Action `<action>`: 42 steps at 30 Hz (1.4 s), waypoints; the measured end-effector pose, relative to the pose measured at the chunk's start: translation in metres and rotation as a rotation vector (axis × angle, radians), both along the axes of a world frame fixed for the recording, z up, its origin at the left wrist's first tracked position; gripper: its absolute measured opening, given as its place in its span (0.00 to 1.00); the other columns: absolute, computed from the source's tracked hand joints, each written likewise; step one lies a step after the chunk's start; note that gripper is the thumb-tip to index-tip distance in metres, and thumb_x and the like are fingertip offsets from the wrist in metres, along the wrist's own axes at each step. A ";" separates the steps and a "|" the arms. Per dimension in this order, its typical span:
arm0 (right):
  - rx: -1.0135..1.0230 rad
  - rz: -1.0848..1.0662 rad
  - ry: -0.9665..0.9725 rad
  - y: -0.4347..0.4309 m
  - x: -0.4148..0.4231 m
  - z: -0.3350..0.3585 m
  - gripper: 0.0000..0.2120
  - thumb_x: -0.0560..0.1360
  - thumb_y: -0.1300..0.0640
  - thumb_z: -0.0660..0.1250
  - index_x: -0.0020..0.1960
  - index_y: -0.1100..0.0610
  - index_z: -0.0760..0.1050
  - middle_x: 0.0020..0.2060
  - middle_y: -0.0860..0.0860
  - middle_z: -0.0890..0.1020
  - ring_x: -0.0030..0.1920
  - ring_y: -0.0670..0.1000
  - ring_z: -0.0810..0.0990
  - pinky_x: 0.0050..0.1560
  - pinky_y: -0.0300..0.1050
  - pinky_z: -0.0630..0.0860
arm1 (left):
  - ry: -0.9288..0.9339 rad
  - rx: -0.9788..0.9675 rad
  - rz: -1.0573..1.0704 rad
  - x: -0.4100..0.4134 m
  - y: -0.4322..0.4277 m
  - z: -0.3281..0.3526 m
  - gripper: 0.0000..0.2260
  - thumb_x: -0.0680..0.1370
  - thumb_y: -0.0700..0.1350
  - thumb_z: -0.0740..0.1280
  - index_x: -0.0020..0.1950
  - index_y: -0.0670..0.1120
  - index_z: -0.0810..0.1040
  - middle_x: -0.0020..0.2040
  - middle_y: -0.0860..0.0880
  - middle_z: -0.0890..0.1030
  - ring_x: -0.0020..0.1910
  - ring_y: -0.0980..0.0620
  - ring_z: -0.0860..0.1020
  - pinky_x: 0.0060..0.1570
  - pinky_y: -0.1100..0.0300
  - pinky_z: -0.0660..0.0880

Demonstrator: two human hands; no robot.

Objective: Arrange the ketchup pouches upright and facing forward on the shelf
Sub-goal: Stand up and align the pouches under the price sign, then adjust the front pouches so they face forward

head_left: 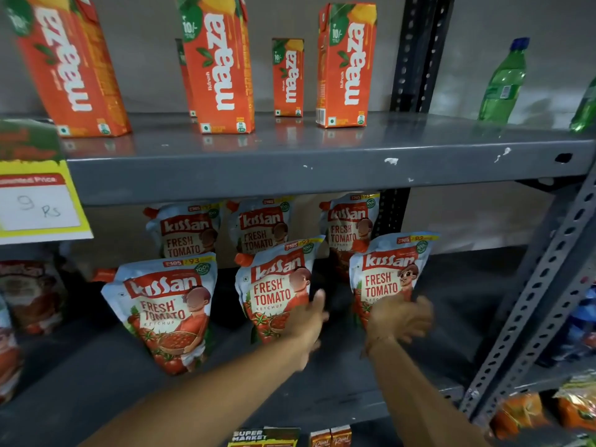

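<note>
Several Kissan ketchup pouches stand in two rows on the lower grey shelf [96, 375], labels facing me. The front row holds a left pouch [164, 308], a middle pouch [274, 288] and a right pouch [387, 272], all leaning slightly. Behind them stand three more pouches [185, 230]. My left hand [309, 321] lies with fingers extended against the middle pouch's right edge. My right hand [400, 317], blurred, wraps the lower part of the right front pouch and hides its base.
Maaza juice cartons [219, 66] stand on the upper shelf [322, 169], with green bottles [503, 82] at its right. A yellow price tag [38, 201] hangs at left. A perforated steel upright [532, 301] slants at right. Other red pouches [29, 295] sit far left.
</note>
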State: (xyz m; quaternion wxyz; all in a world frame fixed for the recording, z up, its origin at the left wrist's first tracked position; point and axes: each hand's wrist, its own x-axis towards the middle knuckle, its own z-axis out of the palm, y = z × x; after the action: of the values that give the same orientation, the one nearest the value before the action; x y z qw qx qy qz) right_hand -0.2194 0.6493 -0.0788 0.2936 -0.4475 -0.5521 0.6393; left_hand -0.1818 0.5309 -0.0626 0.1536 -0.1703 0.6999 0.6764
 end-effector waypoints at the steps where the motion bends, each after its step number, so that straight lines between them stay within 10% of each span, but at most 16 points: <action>1: -0.020 0.022 0.017 -0.017 0.009 -0.008 0.18 0.77 0.59 0.59 0.64 0.64 0.63 0.67 0.62 0.65 0.69 0.62 0.62 0.70 0.56 0.59 | -0.087 0.020 0.021 0.009 -0.013 -0.004 0.25 0.79 0.61 0.54 0.62 0.44 0.74 0.54 0.46 0.79 0.56 0.46 0.75 0.55 0.50 0.71; 6: 0.174 0.447 0.306 -0.088 0.043 -0.023 0.07 0.79 0.61 0.58 0.51 0.62 0.60 0.40 0.51 0.72 0.40 0.53 0.72 0.40 0.40 0.69 | -0.238 0.001 0.339 0.025 -0.054 -0.022 0.41 0.70 0.71 0.59 0.69 0.41 0.66 0.63 0.41 0.74 0.61 0.42 0.73 0.58 0.48 0.72; 10: 0.009 0.657 0.288 -0.100 0.020 0.001 0.20 0.81 0.53 0.55 0.70 0.58 0.59 0.57 0.50 0.70 0.54 0.49 0.72 0.54 0.42 0.70 | 0.024 -0.137 0.552 0.010 -0.066 -0.009 0.50 0.62 0.74 0.65 0.73 0.42 0.64 0.70 0.41 0.71 0.68 0.39 0.71 0.65 0.47 0.70; 15: -0.220 0.843 0.299 -0.098 -0.011 0.016 0.17 0.80 0.49 0.55 0.62 0.58 0.71 0.56 0.58 0.81 0.51 0.57 0.81 0.57 0.58 0.78 | 0.204 -0.009 0.400 -0.006 -0.085 0.010 0.46 0.63 0.73 0.64 0.73 0.48 0.65 0.70 0.45 0.74 0.69 0.42 0.71 0.67 0.44 0.69; 22: -0.310 0.837 0.322 -0.100 -0.017 0.020 0.13 0.80 0.50 0.55 0.61 0.56 0.67 0.48 0.55 0.80 0.47 0.55 0.81 0.55 0.57 0.77 | 0.188 0.083 0.358 -0.009 -0.087 0.013 0.39 0.68 0.70 0.62 0.72 0.49 0.66 0.68 0.44 0.76 0.67 0.40 0.73 0.50 0.47 0.71; 35: -0.086 0.693 0.241 -0.099 -0.005 0.008 0.16 0.80 0.49 0.54 0.61 0.57 0.68 0.49 0.53 0.80 0.46 0.52 0.80 0.41 0.46 0.77 | 0.221 0.077 0.323 0.006 -0.090 0.004 0.28 0.74 0.65 0.60 0.65 0.47 0.73 0.56 0.51 0.78 0.64 0.46 0.74 0.64 0.47 0.71; 39: 0.143 0.360 -0.157 -0.135 0.025 -0.018 0.21 0.78 0.49 0.58 0.66 0.62 0.69 0.66 0.63 0.70 0.68 0.64 0.66 0.66 0.61 0.64 | 0.238 0.067 0.612 0.031 -0.116 -0.021 0.16 0.75 0.64 0.59 0.40 0.53 0.73 0.42 0.53 0.77 0.53 0.45 0.77 0.63 0.47 0.72; 42: 0.192 0.465 -0.099 -0.176 0.060 -0.032 0.12 0.78 0.52 0.59 0.49 0.61 0.74 0.53 0.61 0.74 0.61 0.63 0.70 0.61 0.59 0.66 | 0.129 0.121 1.000 0.045 -0.144 -0.024 0.21 0.74 0.62 0.63 0.40 0.43 0.75 0.42 0.44 0.81 0.43 0.43 0.77 0.47 0.51 0.75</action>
State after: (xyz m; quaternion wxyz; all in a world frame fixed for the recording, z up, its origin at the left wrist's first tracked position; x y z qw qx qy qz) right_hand -0.1598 0.4737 -0.1111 0.1524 -0.3095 -0.7120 0.6115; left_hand -0.1371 0.3868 -0.0867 -0.2231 -0.4333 0.5002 0.7157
